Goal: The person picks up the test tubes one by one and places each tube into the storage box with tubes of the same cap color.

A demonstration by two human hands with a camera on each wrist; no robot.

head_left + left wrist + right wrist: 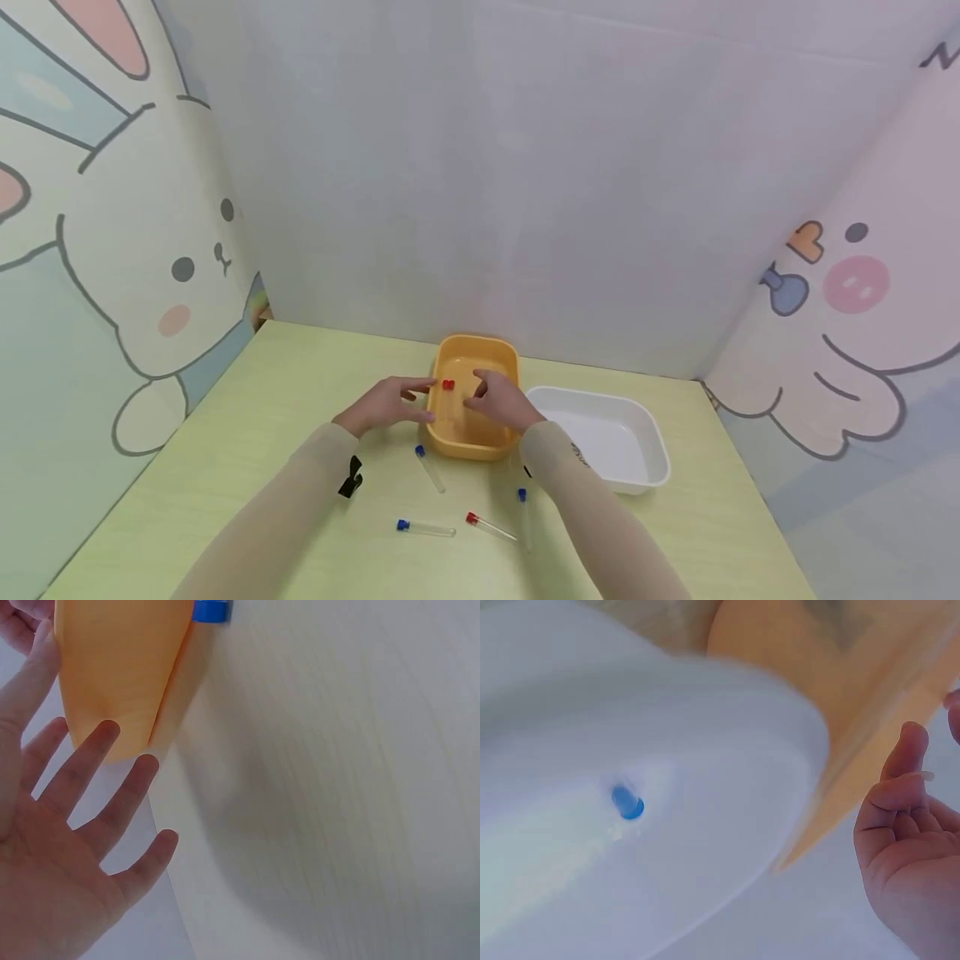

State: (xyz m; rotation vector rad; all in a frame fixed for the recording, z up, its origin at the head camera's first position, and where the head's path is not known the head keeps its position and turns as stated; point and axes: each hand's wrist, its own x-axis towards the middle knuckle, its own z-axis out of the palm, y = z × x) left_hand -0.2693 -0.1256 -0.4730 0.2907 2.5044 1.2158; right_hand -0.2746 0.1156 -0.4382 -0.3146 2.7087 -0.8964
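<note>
My left hand (386, 404) is at the left side of an orange tray (476, 452), thumb and index at its rim. The left wrist view shows the other fingers (124, 796) spread beside the tray's outer wall. Over the tray's inside, my right hand (502, 400) has its index and thumb apart with nothing visible between them; its other fingers (900, 817) are bent towards the palm. Two small red caps (448, 385) lie in the tray between the hands. Any tubes under these caps are not visible. Just outside the tray's near-left corner lies a blue-capped test tube (430, 469).
Nearer me lie another blue-capped tube (426, 528), a red-capped tube (491, 527) and a blue-capped tube (524, 518) beside the right sleeve. A white tray (652, 454) stands right of the orange one, partly behind my right arm. A blue cap (628, 804) shows inside it.
</note>
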